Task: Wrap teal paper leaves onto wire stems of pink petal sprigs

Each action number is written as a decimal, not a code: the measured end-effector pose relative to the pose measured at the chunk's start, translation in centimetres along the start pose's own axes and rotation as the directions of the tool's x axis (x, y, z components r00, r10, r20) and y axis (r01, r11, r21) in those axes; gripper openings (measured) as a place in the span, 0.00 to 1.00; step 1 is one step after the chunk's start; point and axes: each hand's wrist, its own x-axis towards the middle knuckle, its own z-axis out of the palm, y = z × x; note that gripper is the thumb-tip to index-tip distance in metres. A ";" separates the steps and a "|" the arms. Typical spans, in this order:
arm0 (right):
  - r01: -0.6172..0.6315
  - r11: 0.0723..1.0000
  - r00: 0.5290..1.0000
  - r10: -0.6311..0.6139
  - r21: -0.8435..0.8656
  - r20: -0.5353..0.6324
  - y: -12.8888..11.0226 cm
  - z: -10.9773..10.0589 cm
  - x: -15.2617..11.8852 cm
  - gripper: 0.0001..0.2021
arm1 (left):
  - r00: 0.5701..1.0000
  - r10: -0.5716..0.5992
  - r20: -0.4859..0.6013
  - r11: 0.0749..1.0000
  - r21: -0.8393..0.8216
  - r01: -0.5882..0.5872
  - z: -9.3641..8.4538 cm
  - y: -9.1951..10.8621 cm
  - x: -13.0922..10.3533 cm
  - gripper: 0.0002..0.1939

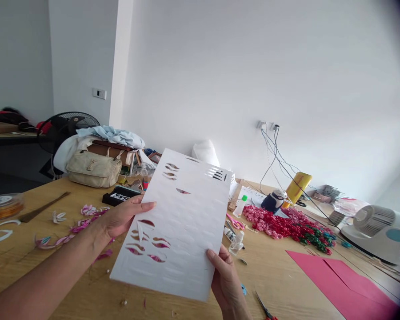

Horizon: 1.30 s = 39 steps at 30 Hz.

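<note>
Both hands hold up a white sheet [190, 222] with leaf-shaped cutouts, tilted above the wooden table. My left hand [126, 215] is closed on its left edge, thumb on the face and fingers behind. On the lower right edge, my right hand [222, 266] pinches the sheet the same way. Several openings at the lower left of the sheet show pink and the table behind them, and a small flap stands up from one. Behind my left forearm lie pink fabric petals [82, 226] and a white petal flower [58, 217].
To the right are scissors with red handles [266, 309], pink scissors [235, 221], a clear bottle [236, 243] and a green-capped bottle [240, 206]. Farther right lie a heap of red and pink flowers [270, 222], pink sheets [340, 280] and a white fan [376, 233]. A beige bag [93, 170] stands back left.
</note>
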 end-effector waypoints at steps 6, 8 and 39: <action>-0.025 0.999 0.998 0.026 -0.020 0.053 0.2 -0.3 0.0 0.14 | 1.000 -0.012 0.020 1.000 -0.012 0.012 -0.3 0.1 0.0 0.16; -0.021 1.000 0.998 0.021 -0.007 0.063 0.1 -0.1 -0.1 0.14 | 0.999 -0.019 0.035 1.000 -0.011 0.019 -0.4 0.2 -0.1 0.15; -0.073 0.989 0.995 0.080 0.128 -0.055 -1.5 0.3 -1.2 0.15 | 0.999 -0.024 0.022 0.998 0.059 0.022 1.8 0.0 -1.3 0.18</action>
